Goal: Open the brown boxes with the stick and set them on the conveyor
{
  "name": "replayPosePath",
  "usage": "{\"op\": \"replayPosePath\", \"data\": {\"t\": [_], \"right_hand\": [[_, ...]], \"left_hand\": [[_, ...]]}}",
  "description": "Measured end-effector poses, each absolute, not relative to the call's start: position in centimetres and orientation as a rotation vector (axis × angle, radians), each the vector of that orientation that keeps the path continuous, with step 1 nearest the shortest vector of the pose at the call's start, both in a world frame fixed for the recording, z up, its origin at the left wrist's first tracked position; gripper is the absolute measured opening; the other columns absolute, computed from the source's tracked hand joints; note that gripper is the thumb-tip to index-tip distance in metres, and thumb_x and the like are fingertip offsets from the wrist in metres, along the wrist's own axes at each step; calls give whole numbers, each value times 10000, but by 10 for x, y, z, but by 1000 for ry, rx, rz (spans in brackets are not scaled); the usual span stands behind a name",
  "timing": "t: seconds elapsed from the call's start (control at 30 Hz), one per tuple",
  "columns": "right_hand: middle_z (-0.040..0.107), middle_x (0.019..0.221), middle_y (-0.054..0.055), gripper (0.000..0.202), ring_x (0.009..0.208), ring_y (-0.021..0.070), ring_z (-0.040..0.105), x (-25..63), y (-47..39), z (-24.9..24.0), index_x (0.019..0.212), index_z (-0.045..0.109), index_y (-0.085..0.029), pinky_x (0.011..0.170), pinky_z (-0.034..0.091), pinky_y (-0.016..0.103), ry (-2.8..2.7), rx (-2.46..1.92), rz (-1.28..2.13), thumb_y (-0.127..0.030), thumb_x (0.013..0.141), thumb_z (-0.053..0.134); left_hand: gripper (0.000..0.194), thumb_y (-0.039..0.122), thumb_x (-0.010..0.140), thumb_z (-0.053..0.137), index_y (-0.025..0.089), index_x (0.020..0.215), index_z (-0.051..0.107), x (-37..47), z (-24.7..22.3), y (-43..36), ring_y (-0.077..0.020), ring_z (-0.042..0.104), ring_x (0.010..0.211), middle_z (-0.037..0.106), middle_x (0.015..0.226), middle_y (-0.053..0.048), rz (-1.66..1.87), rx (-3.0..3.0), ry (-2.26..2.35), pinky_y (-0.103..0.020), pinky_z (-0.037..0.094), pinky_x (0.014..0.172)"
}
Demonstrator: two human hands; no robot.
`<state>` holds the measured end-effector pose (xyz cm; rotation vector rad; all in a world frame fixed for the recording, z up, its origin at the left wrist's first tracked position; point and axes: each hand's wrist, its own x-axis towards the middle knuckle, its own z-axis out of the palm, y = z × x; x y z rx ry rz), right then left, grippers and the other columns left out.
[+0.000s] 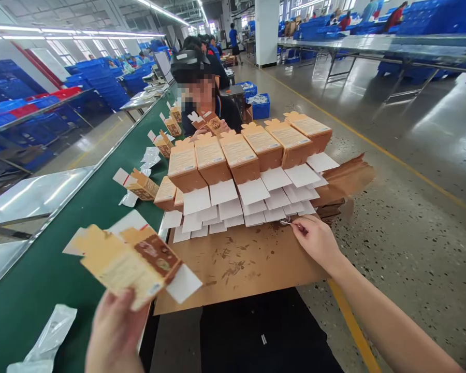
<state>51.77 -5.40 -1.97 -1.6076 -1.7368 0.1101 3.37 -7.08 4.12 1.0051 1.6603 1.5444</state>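
Note:
My left hand (pixel 114 324) grips a small printed folding carton (pixel 126 267), cream and brown, tilted with its end flaps standing open. At the right edge of the brown cardboard sheet (pixel 241 259), my right hand (pixel 318 241) pinches a small, thin, whitish thing (pixel 285 221) that I cannot make out. Just beyond it stand stacked rows of similar cartons (pixel 238 155), their white flaps (pixel 252 191) sticking out toward me. Another opened carton (pixel 140 185) lies on the green conveyor belt (pixel 85 217), beyond my left hand.
Clear plastic packets (pixel 50 336) lie on the belt at left. Across the stack sits a co-worker (pixel 209 98) holding a carton (pixel 213 124). Crumpled brown paper (pixel 345 178) juts out at the right. Blue bins (pixel 260 106) stand on the floor behind.

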Motion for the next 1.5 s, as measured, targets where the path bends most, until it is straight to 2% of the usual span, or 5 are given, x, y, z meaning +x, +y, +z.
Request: {"op": "replayPosePath", "data": {"t": [0.1, 0.27, 0.5, 0.83, 1.5], "right_hand": [[823, 916, 79, 247, 772, 243, 758, 526, -42, -24, 936, 836, -256, 729, 609, 346, -1813, -1684, 110, -259, 1101, 653], [807, 906, 93, 266, 755, 246, 740, 537, -20, -21, 850, 805, -249, 689, 572, 361, -1946, -1800, 145, -206, 1056, 643], [801, 859, 64, 302, 731, 235, 738, 516, -62, -17, 974, 855, -266, 655, 608, 360, -1785, -1576, 89, -338, 1177, 643], [728, 812, -2, 350, 662, 143, 658, 353, -131, -68, 942, 800, -259, 651, 578, 264, -1921, -1189, 483, -180, 1226, 611], [749, 822, 9, 333, 686, 167, 691, 408, -147, -51, 952, 824, -278, 650, 598, 290, -1692, -1277, 532, -211, 1219, 637]], "left_hand": [[1149, 883, 423, 1131, 264, 1357, 880, 73, -4, -95, -622, 743, 1536, 922, 1361, -197, 1442, 717, 1586, -834, 623, 1288], [957, 650, 567, 1215, 226, 1320, 802, 109, -32, -102, -484, 848, 1398, 896, 1384, -191, 1319, 713, 1489, -649, 691, 1240], [895, 676, 659, 1171, 234, 1322, 765, 120, -29, -95, -404, 887, 1262, 894, 1314, -162, 1320, 820, 1510, -577, 708, 1162], [937, 541, 620, 1216, 262, 1337, 681, 118, -37, -107, -401, 886, 1283, 871, 1334, -141, 1270, 881, 1508, -557, 733, 1125], [739, 558, 764, 1104, 257, 1330, 735, 147, -52, -137, -396, 883, 1108, 861, 1243, -149, 1275, 1255, 1808, -475, 737, 925]]}}
